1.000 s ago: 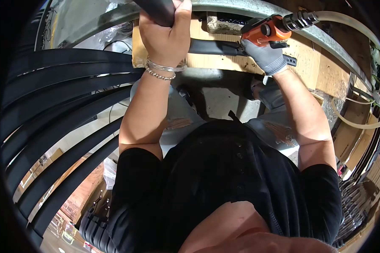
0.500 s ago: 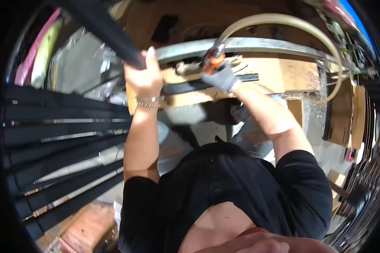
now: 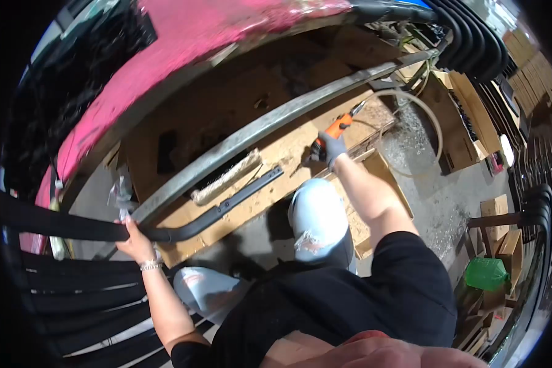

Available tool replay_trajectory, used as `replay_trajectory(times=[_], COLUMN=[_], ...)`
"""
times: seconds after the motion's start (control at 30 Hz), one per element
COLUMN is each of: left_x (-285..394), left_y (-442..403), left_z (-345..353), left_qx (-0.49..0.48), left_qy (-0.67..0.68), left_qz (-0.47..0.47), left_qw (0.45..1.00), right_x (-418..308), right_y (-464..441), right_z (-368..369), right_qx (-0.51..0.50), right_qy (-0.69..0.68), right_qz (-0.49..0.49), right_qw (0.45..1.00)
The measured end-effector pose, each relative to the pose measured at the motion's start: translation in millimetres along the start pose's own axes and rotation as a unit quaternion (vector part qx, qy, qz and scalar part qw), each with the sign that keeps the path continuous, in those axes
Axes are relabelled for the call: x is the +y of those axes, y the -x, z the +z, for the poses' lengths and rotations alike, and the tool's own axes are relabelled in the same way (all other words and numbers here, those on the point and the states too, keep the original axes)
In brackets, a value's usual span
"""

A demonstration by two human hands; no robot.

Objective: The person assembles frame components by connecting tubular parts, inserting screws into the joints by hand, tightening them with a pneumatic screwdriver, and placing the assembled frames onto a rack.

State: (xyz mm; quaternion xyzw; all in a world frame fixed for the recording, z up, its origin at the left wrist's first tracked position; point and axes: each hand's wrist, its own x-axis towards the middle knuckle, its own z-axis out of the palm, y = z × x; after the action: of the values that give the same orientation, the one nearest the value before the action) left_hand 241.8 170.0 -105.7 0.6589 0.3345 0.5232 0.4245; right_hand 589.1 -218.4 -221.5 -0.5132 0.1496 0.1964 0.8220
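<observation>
My bare left hand (image 3: 136, 244), with a bracelet at the wrist, is closed around a long black bent tube (image 3: 193, 229). Past the bend, the tube's flattened end with holes lies along a wooden board (image 3: 184, 248). My right hand (image 3: 332, 149), in a grey glove, grips an orange air tool (image 3: 339, 127) above the board, to the right of the tube's end. A pale hose (image 3: 440, 132) runs from the tool and loops to the right. The tool's working tip is too small to make out clearly. A whitish, rough strip (image 3: 227, 178) lies behind the tube.
A grey metal rail (image 3: 245, 134) crosses behind the board. Several black tubes (image 3: 86, 282) lie at left, and more black tubes (image 3: 472, 43) hang upper right. Pink wrapping (image 3: 122, 80) covers something at the back. A cardboard box (image 3: 451, 126) and green bottle (image 3: 486, 274) are at right.
The black tube has come down and swung to the left with my left hand. My right hand has moved right with the orange tool, away from the tube. My view has turned.
</observation>
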Motion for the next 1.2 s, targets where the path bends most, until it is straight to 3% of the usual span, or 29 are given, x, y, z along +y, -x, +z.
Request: replay_trajectory(times=[0.03, 0.13, 0.2, 0.27, 0.3, 0.33, 0.37, 0.43, 0.47, 0.5, 0.57, 0.7, 0.8, 0.83, 0.9, 1.07, 1.2], left_x=[6, 29, 35, 33, 29, 25, 21, 17, 15, 13, 7, 15, 14, 10, 11, 16, 13], left_y=[1, 8, 7, 3, 1, -2, -5, -6, -7, -9, -13, -11, -12, -14, -12, -11, -6], left_z=[7, 18, 23, 23, 21, 18, 18, 18, 18, 16, 11, 15, 12, 9, 6, 12, 17], left_qx=[-0.002, 0.007, 0.030, 0.036, 0.036, 0.036, 0.034, 0.036, 0.047, 0.044, 0.040, 0.049, 0.062, 0.059, 0.059, 0.075, 0.070], left_qy=[0.006, 0.018, 0.033, 0.039, 0.031, 0.022, 0.014, 0.026, 0.035, 0.037, 0.023, 0.010, 0.000, -0.004, -0.011, -0.013, 0.000], left_qz=[0.005, 0.009, -0.043, -0.066, -0.074, -0.080, -0.087, -0.078, -0.071, -0.068, -0.079, -0.093, -0.098, -0.099, -0.100, -0.095, -0.101], left_qw=[1.000, 1.000, 0.998, 0.996, 0.996, 0.996, 0.996, 0.996, 0.996, 0.996, 0.996, 0.994, 0.993, 0.993, 0.993, 0.993, 0.992], right_x=[5, 24, 23, 1, -80, -134, -182, -286, -326, -361, -405, -459, -474, -476, -472, -472, -462], right_y=[-2, -27, -60, -118, -74, -85, -99, -51, -52, -59, -57, -65, -62, -61, -60, -71, -61], right_z=[-6, -17, -42, -70, -50, -61, -75, -66, -80, -94, -104, -107, -91, -83, -72, -63, -59], right_qx=[0.011, 0.044, 0.074, 0.166, 0.153, 0.173, 0.202, 0.340, 0.418, 0.451, 0.515, 0.528, 0.556, 0.549, 0.598, 0.619, 0.627], right_qy=[-0.002, 0.017, 0.024, 0.290, 0.337, 0.377, 0.316, 0.364, 0.398, 0.370, 0.369, 0.403, 0.423, 0.424, 0.418, 0.363, 0.391], right_qz=[0.031, -0.001, -0.021, -0.169, -0.232, -0.297, -0.421, -0.458, -0.428, -0.401, -0.402, -0.399, -0.275, -0.278, -0.243, -0.253, -0.273], right_qw=[0.999, 0.999, 0.997, 0.927, 0.900, 0.860, 0.826, 0.736, 0.696, 0.707, 0.661, 0.632, 0.661, 0.664, 0.639, 0.648, 0.615])
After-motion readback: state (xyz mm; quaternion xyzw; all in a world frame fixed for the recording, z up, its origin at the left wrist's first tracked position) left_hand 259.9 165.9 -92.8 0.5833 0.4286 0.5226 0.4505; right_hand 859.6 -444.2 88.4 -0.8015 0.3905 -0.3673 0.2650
